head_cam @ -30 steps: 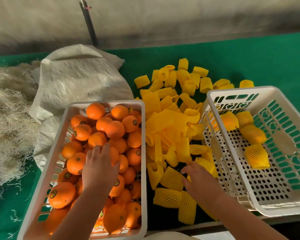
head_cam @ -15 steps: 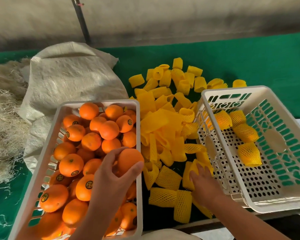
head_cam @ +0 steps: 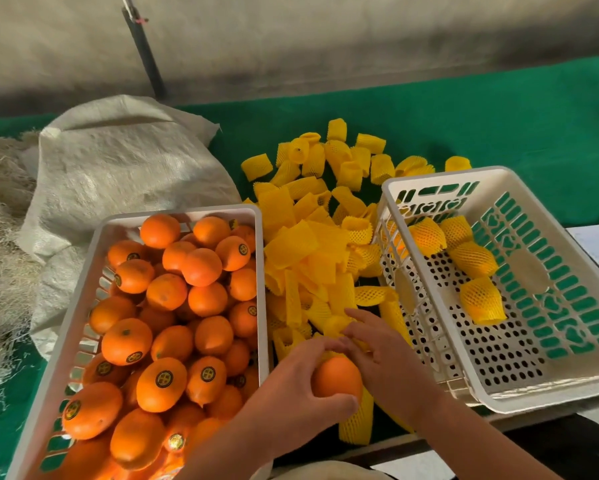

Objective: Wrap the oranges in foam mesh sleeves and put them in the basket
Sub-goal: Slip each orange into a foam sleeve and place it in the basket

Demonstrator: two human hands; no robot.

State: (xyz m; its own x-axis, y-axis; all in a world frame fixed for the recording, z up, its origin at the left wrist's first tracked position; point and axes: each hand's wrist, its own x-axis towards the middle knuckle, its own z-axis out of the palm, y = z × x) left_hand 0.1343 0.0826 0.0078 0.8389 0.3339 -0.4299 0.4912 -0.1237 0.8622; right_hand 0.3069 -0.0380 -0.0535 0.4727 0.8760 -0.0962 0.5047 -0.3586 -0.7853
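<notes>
Oranges (head_cam: 173, 323) fill the left crate (head_cam: 94, 258); four wrapped oranges (head_cam: 471, 258) lie in the basket (head_cam: 568, 386).

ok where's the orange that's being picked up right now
In the head view, the orange is low and centre, gripped in the left hand, between the full crate and the basket, over the foam sleeves.

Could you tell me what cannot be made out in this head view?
- Whether a foam sleeve is already on the held orange: the left hand and right hand cover its far end.
- Right hand's grip: fingers hidden behind the orange.
- Near end of the orange basket: cut off by the bottom edge.
- Sticker print on the oranges: too small.
</notes>
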